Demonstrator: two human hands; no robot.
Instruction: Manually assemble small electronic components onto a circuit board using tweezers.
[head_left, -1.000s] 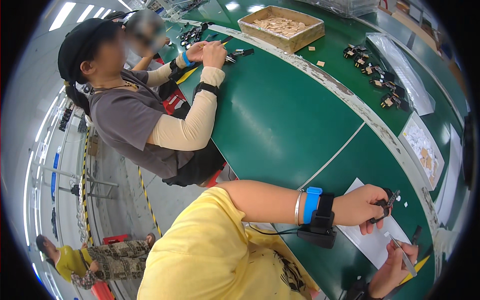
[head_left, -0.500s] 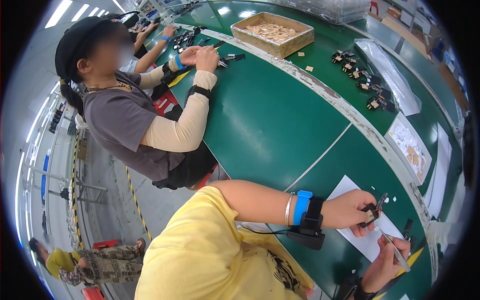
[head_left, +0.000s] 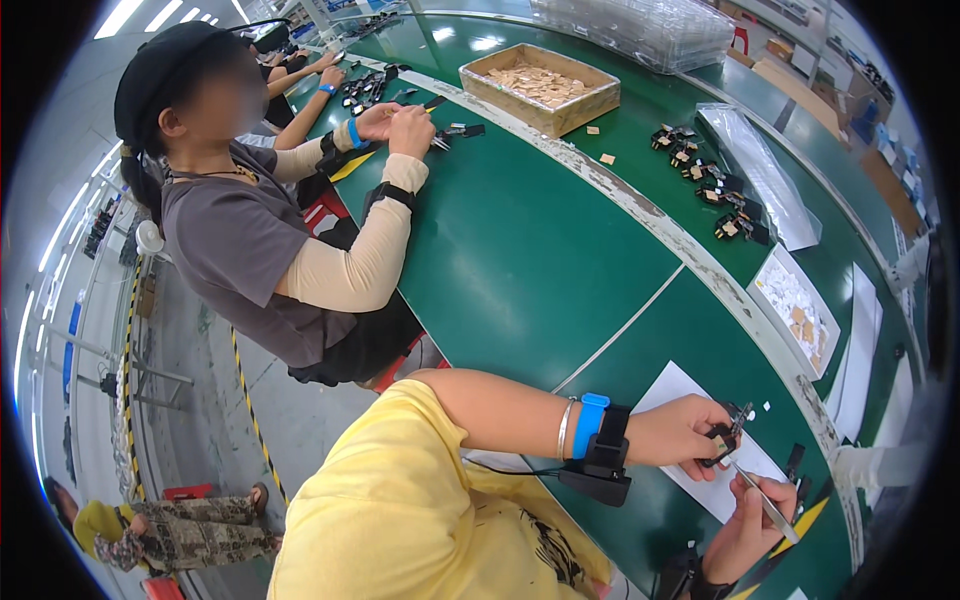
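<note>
My left hand (head_left: 675,430) pinches a small black electronic part (head_left: 718,446) with a tan patch on its face and a thin strip sticking up from it. In my right hand (head_left: 738,540) are metal tweezers (head_left: 772,515), their tip pointing up at the black part's lower edge. Whether the tip touches the part is too small to tell. Both hands are above a white sheet of paper (head_left: 665,388) on the green table (head_left: 640,350). Small white bits lie near the sheet's far edge.
A white tray (head_left: 768,290) of white and tan pieces stands beyond the worn ledge (head_left: 700,250). Further back are several black parts (head_left: 700,170), plastic sleeves (head_left: 765,185) and a box (head_left: 560,118) of tan pieces. A co-worker (head_left: 250,220) sits to the left, hands over the table.
The view has shifted slightly, so the table scene sits a little further left. The tweezers' tip is now closer to the black part, which remains in my left hand.
</note>
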